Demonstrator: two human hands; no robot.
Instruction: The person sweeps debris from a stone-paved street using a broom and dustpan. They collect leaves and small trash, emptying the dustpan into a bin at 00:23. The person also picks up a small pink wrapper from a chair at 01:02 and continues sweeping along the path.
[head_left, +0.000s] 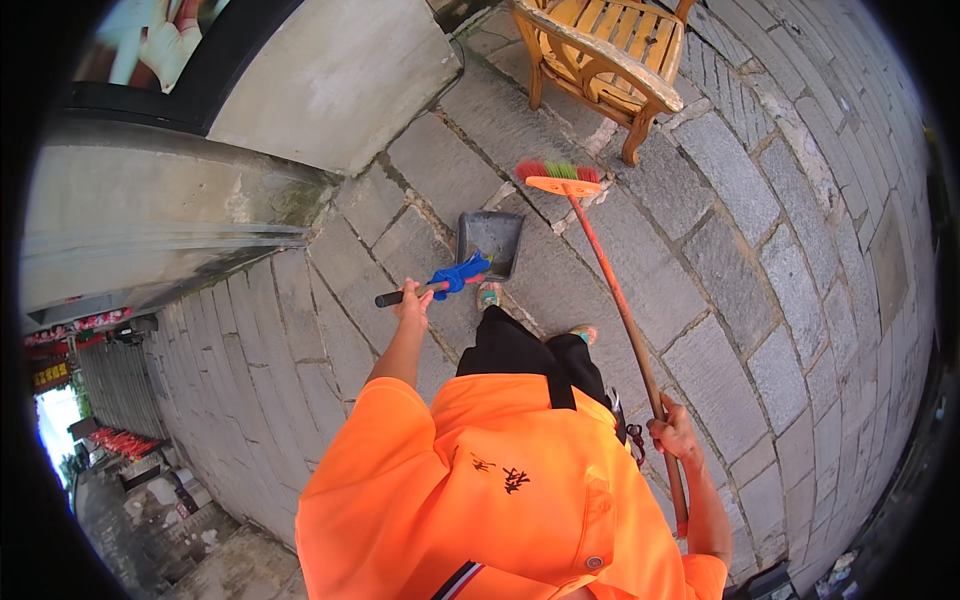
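Observation:
My left hand (412, 303) is closed round a dustpan's handle, whose black grip end (388, 299) sticks out to the left. Blue cloth or plastic (457, 276) is bunched round that handle. Beyond it, the dark grey dustpan (492, 238) rests on the paving just ahead of my feet. Over on the right, my right hand (672, 430) grips the long orange-brown shaft of a broom (618, 285). The broom's orange head, with red and green bristles (562, 172), is at the far end, right of the dustpan and short of the bench.
A slatted wooden bench (610, 60) stands on the stone paving (720, 240) at the far side. To the left rises a pale wall (340, 85) with a dark-framed picture panel (150, 60). Red items (122, 441) hang farther off at the left.

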